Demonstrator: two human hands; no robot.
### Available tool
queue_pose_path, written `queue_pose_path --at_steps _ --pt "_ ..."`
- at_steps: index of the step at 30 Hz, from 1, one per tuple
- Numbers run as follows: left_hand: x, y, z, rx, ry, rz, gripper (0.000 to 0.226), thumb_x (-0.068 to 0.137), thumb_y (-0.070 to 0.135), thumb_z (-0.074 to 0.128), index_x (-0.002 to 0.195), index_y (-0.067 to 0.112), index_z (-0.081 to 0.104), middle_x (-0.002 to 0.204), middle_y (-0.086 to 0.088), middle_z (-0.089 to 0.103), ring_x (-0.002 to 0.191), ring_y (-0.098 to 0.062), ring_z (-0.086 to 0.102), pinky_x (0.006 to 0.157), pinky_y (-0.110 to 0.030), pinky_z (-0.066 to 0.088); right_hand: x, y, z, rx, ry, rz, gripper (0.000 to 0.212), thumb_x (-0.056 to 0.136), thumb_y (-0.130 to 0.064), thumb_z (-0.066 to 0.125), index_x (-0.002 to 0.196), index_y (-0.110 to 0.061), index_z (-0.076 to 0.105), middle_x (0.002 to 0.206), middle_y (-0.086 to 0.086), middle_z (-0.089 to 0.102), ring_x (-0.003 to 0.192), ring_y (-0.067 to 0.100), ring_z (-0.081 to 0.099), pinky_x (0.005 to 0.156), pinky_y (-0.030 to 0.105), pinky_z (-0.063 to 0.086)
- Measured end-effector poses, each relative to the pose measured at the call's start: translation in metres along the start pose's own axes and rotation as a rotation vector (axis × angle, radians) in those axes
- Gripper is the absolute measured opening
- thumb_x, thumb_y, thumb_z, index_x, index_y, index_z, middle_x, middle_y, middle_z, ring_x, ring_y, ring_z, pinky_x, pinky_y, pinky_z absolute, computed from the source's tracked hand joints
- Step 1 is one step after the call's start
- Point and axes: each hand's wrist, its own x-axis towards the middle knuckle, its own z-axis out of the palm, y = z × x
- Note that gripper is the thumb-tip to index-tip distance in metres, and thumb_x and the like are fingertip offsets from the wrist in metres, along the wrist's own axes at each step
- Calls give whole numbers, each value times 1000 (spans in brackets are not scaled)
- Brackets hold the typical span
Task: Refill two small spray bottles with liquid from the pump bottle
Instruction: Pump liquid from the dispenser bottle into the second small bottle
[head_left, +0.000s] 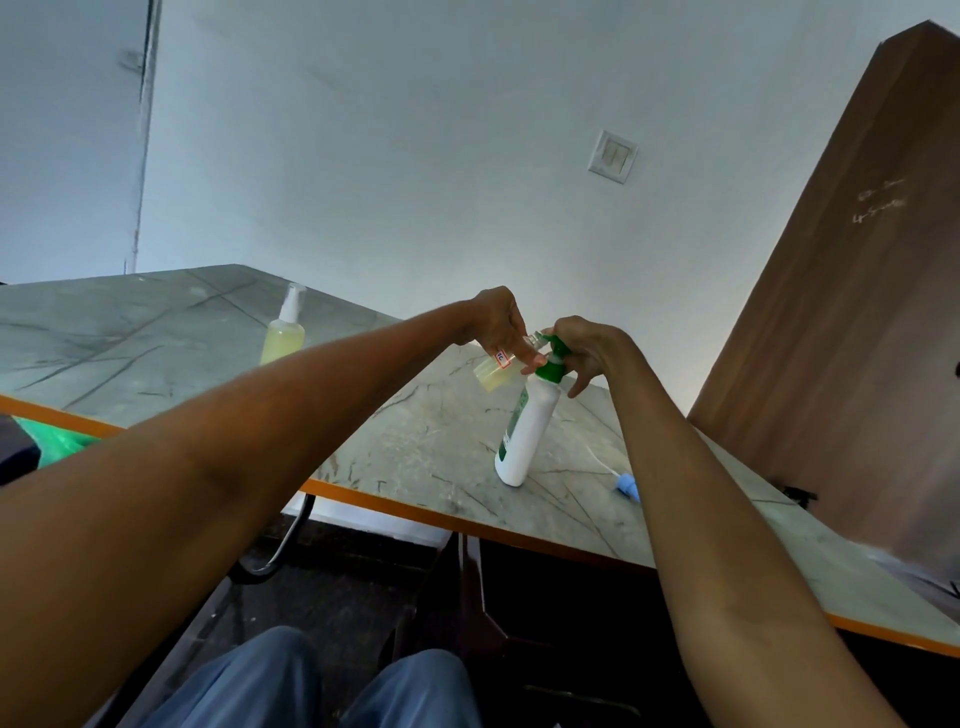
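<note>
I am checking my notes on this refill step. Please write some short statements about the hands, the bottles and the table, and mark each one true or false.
1. The left hand holds a small bottle tilted, its open neck at the green pump. True.
2. The right hand rests flat on the table. False: it is on the pump head of the white pump bottle.
3. A second spray bottle stands upright on the table, capped, with yellowish liquid. True.
4. The white pump bottle lies on its side. False: it stands on its base, leaning a little.
5. A blue spray cap with its tube lies on the table, right of the pump bottle. True.
</note>
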Motion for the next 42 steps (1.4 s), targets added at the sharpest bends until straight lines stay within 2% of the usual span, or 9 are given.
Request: queue_pose_path --at_steps 2,6,11,16,21,25,31,37,42 --pt "1 -1 1 9 7 3 44 68 29 81 96 -3 72 83 -10 65 71 -15 54 62 -18 45 3 2 1 30 -15 2 35 99 -17 18 113 -1 46 133 21 51 124 33 46 101 61 31" --pt "4 -6 2 41 -22 -3 43 67 29 81 96 -1 73 84 -10 66 71 -15 57 60 -16 46 4 7 7 80 -6 4 43 98 -17 22 131 -4 46 139 20 44 128 36 42 105 61 31" --pt "3 -6 2 44 -14 10 43 66 28 82 96 -2 72 90 -15 68 76 -17 57 63 -19 45 -2 9 7 64 16 -4 41 99 -17 23 132 0 42 139 20 43 130 34 41 107 60 29" --pt "1 1 -2 42 6 5 44 65 29 83 95 -1 73 78 -8 65 71 -16 57 62 -18 47 1 4 2 83 -23 -13 42 99 -22 29 134 -1 40 140 17 45 130 31 41 104 59 28" --pt "2 0 0 44 3 5 42 66 28 82 96 0 72 77 -5 64 67 -12 56 61 -18 47 1 4 3 85 -33 -8 33 100 -21 26 119 -4 48 138 17 46 130 32 41 104 61 29" --pt "4 -4 2 50 -18 12 42 67 28 81 98 -1 72 74 -2 64 65 -9 55 62 -18 46 2 9 7 83 -2 14 43 99 -22 26 135 -5 43 141 18 42 130 33 39 103 63 28" --pt "3 -4 2 -7 9 16 43 67 27 81 98 -3 72 72 -2 63 67 -12 55 63 -19 47 1 6 3 69 -7 3 46 97 -17 19 134 -2 42 137 18 47 128 32 43 103 62 26" --pt "2 -2 1 -4 14 9 44 67 27 81 98 -2 72 89 -10 66 77 -17 57 63 -19 48 1 4 2 93 -7 3 43 99 -21 26 135 -1 40 136 17 48 128 30 43 104 61 26" --pt "2 -7 6 -7 11 14 44 67 27 81 98 -3 72 93 -14 68 79 -17 57 64 -20 47 2 7 6 61 20 -1 40 100 -22 30 132 -4 45 133 18 49 124 33 46 100 62 32"
